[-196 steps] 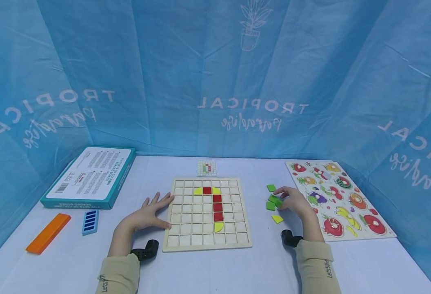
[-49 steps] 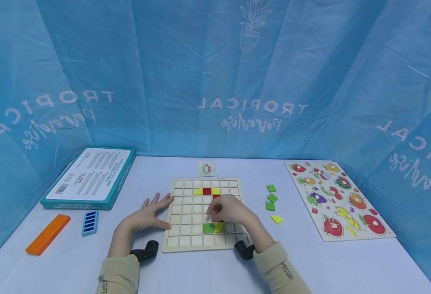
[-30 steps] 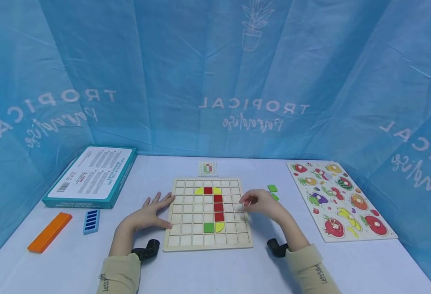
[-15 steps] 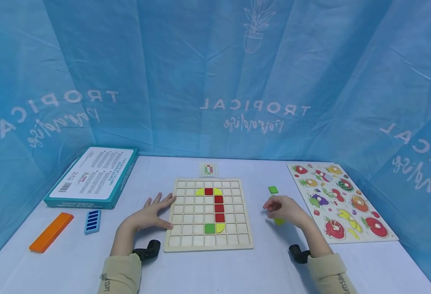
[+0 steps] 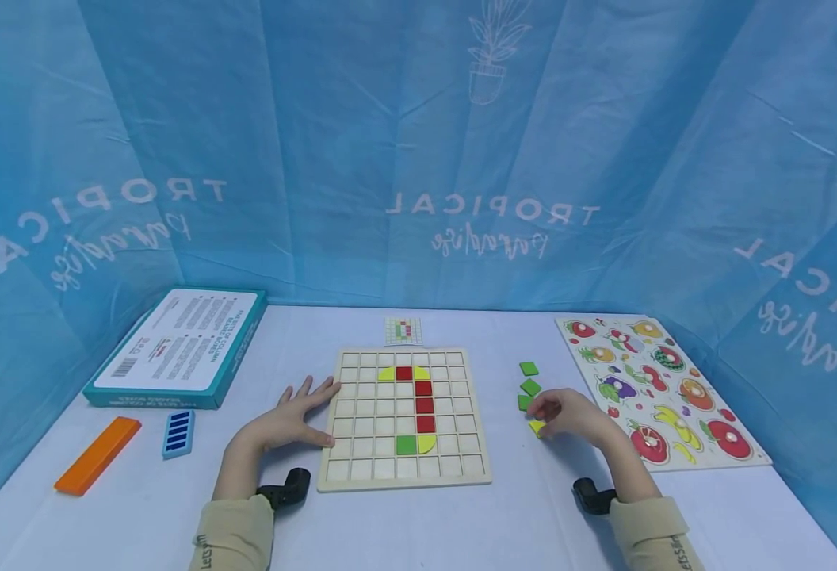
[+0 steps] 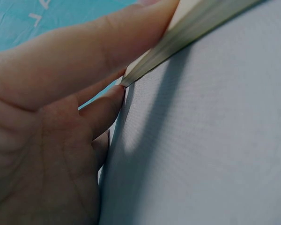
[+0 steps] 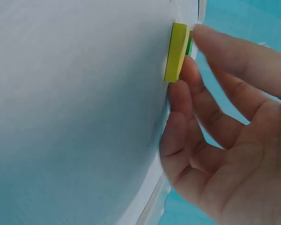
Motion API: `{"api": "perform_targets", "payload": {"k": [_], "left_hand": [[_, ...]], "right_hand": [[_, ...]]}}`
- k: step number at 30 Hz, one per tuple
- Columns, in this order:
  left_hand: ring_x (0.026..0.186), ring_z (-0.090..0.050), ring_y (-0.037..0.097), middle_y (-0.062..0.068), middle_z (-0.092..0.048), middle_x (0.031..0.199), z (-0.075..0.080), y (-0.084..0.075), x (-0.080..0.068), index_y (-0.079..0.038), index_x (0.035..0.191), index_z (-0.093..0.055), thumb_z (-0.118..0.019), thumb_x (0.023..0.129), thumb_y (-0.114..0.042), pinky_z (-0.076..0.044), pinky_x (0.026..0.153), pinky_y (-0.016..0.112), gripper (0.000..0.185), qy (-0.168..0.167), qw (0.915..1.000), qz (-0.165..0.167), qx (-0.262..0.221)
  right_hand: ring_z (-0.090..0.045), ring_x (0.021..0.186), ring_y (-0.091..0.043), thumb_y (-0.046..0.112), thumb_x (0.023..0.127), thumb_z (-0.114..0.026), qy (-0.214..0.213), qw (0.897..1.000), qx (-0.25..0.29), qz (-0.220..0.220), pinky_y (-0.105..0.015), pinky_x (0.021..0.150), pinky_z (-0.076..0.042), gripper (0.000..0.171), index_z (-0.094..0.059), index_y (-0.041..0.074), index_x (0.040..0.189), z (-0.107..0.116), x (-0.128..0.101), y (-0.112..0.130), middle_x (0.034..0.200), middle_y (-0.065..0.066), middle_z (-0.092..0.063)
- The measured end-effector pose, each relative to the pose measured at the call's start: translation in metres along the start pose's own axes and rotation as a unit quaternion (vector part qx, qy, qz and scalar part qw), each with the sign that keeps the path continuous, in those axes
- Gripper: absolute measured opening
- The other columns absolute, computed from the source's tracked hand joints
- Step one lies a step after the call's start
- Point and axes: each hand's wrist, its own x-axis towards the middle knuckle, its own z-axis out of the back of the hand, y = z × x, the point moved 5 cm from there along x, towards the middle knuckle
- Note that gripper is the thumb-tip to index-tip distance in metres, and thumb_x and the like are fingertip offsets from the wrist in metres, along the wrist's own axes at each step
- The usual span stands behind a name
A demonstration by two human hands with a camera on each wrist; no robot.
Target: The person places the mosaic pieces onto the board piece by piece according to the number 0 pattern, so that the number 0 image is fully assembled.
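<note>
The flat yellow tile [image 5: 536, 428] lies on white cloth [image 5: 404, 531] at the curved fingertips of the nearer right hand [image 5: 571, 414]; whether pinched cannot be told. The left hand [image 5: 286, 420], fingers spread, touches the pale gridded board [image 5: 364, 409].

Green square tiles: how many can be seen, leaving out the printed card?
4: one tile on the grid board, second row from the near edge; three on the table, a far tile, a middle tile and a near tile by the right hand, which may hide others.
</note>
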Motion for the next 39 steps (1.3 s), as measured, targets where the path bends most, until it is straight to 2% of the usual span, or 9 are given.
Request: {"api": "perform_targets", "payload": {"k": [15,19,23,27,32,39], "left_hand": [[0.139,0.009,0.04,0.017,-0.014,0.152,-0.001,-0.001,0.0,-0.005,0.144,-0.029,-0.08,0.061,-0.031,0.013,0.11,0.056,0.101,0.0,1.0,-0.004,0.0],[0.139,0.009,0.04,0.017,-0.014,0.152,-0.002,0.0,0.0,-0.005,0.144,-0.029,-0.08,0.061,-0.031,0.013,0.11,0.056,0.101,0.001,1.0,-0.004,0.001],[0.139,0.009,0.04,0.017,-0.014,0.152,-0.002,0.0,0.0,-0.005,0.144,-0.029,-0.08,0.06,-0.031,0.013,0.11,0.056,0.101,0.0,1.0,0.0,0.0],[0.139,0.01,0.04,0.016,-0.013,0.153,-0.002,0.001,0.0,-0.006,0.144,-0.029,-0.08,0.06,-0.032,0.014,0.11,0.056,0.102,0.0,1.0,0.006,-0.002],[0.139,0.01,0.039,0.016,-0.013,0.153,0.0,0.001,0.0,-0.006,0.145,-0.028,-0.08,0.061,-0.032,0.014,0.109,0.056,0.102,0.0,1.0,0.006,-0.004],[0.139,0.01,0.04,0.017,-0.013,0.153,0.0,0.001,0.0,-0.005,0.144,-0.028,-0.08,0.061,-0.031,0.014,0.109,0.056,0.102,0.003,1.0,-0.003,-0.003]], "right_hand": [[-0.046,0.074,-0.019,-0.004,0.072,-0.07,0.009,0.999,-0.024,-0.02,-0.028,0.062,-0.038,0.021,-0.067,0.005,0.09,-0.003,-0.002,0.003,0.077,-0.005,-0.051],[-0.048,0.077,-0.019,-0.001,0.075,-0.07,0.007,0.999,-0.021,-0.03,-0.028,0.063,-0.04,0.02,-0.07,0.006,0.094,-0.001,0.0,0.004,0.081,-0.004,-0.056],[-0.053,0.086,-0.018,0.003,0.078,-0.068,0.011,1.0,0.0,-0.025,-0.029,0.071,-0.045,0.024,-0.07,0.006,0.101,-0.002,0.003,0.007,0.096,-0.005,-0.065],[-0.054,0.091,-0.018,0.001,0.079,-0.065,0.023,0.999,0.038,-0.01,-0.032,0.077,-0.049,0.027,-0.068,0.002,0.106,-0.005,0.006,0.014,0.105,-0.009,-0.065],[-0.054,0.089,-0.018,0.0,0.081,-0.062,0.027,0.998,0.061,0.007,-0.031,0.075,-0.049,0.025,-0.067,-0.001,0.106,-0.009,0.013,0.025,0.104,-0.01,-0.063],[-0.056,0.078,-0.018,0.004,0.082,-0.063,0.018,0.995,0.096,0.012,-0.029,0.072,-0.053,0.024,-0.063,-0.004,0.105,-0.015,0.023,0.042,0.088,-0.008,-0.058]]}}
